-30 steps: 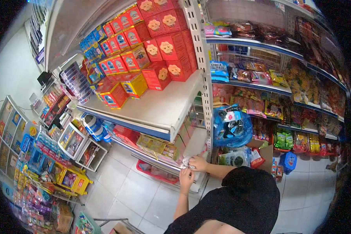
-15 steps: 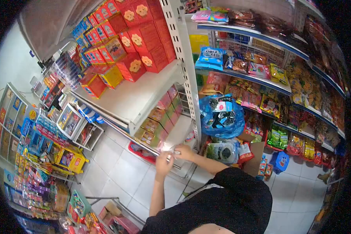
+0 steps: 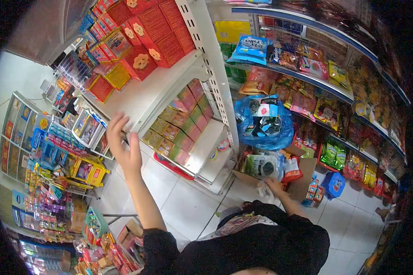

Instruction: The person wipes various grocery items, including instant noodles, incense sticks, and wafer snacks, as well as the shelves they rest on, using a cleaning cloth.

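My left hand is raised at the front edge of the white metal shelf, its fingers apart and nothing in it. My right hand is low on the right, beside the open cardboard box. Its fingers are closed on a crumpled white cloth, slightly blurred. Packs of dark seaweed and a red packet lie in the box. Above them sits a blue plastic bag with black and white packs in it.
Red boxes stand stacked on the upper shelf, and green and pink boxes on the lower one. Snack shelves line the right. A blue tub stands on the floor. A yellow rack is at left.
My hands were together at the lower shelf's edge; now they are apart. The left has risen to the left, and the right has moved right and down to the box. The view has shifted.
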Demonstrator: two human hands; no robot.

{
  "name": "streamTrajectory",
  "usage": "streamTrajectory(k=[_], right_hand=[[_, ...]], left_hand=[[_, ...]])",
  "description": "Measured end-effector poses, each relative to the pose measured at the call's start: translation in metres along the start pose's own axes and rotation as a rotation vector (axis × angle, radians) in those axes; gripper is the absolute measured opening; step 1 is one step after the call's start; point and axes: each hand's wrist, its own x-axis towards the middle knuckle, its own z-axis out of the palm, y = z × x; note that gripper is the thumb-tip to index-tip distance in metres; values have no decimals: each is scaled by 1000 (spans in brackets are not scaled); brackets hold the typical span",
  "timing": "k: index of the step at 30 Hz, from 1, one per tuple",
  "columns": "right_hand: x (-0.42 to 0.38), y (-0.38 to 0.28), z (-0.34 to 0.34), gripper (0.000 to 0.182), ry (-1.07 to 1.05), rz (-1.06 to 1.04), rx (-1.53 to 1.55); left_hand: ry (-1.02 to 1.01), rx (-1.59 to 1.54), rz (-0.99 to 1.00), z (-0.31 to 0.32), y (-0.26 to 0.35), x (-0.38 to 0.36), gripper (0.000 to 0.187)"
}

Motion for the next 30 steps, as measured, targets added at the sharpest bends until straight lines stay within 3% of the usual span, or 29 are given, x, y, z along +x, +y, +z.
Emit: streamTrajectory(k=[1,3,4,5,6,9,10,11,12,13,14,16,17,18,20,22,24,25,26,28,29,30], right_hand=[[10,-37,-5,36,-21,-29,123],[21,-195,-13,38,-13,-170,426],[62,-220,-19,37,-104,-445,225],[64,-288,-24,36,-239,-317,503],[57,-358,-28,38,-143,-344,569],[65,-495,-42,40,-643,-375,1283],[75,-531,-42,42,-687,-419,1333],[83,-557,-43,42,-521,-546,1155],[104,-579,-45,38,-701,-545,1201],[118,-595,-46,35,-882,-541,1243],[122,-601,-43,35,-884,-545,1245],[126,-609,-34,36,-871,-922,1234],[80,-623,-29,37,-735,-569,1568],[77,-629,-32,37,-730,-576,1557],[77,-636,-35,17,-1093,-712,1510],[120,-648,-13,28,-1193,-687,1630],[130,-653,4,28,-1838,-611,1780],[129,-654,-2,28,-1502,-604,1689],[126,-653,-3,28,-1503,-604,1686],[118,-648,-4,25,-1224,-625,1635],[115,-649,-7,25,-1227,-624,1630],[109,-651,-11,27,-1760,-548,1621]], left_hand=[[-149,-67,-112,3,-5,0,12],[-68,-70,-62,9,-17,-12,10],[10,-69,-1,12,-20,-14,8],[40,-102,-10,12,-20,-13,7],[50,-98,-9,13,-20,-12,7],[69,-119,-22,14,-21,-12,7],[69,-114,-15,14,-20,-12,6],[68,-109,-7,14,-20,-12,6],[68,-103,-3,13,-19,-12,6],[72,-106,0,13,-19,-12,6],[78,-112,2,13,-20,-12,5],[92,-124,9,13,-24,-13,5],[88,-132,33,13,-26,-13,5],[86,-143,57,14,-28,-12,5],[102,-165,76,18,-30,-13,4],[140,-160,89,18,-26,-10,5],[142,-139,93,17,-24,-10,5],[150,-123,102,18,-24,-9,5],[152,-124,101,19,-23,-8,5],[164,-124,69,19,-23,-9,5],[168,-123,68,20,-23,-9,5],[169,-122,59,20,-23,-9,5]])
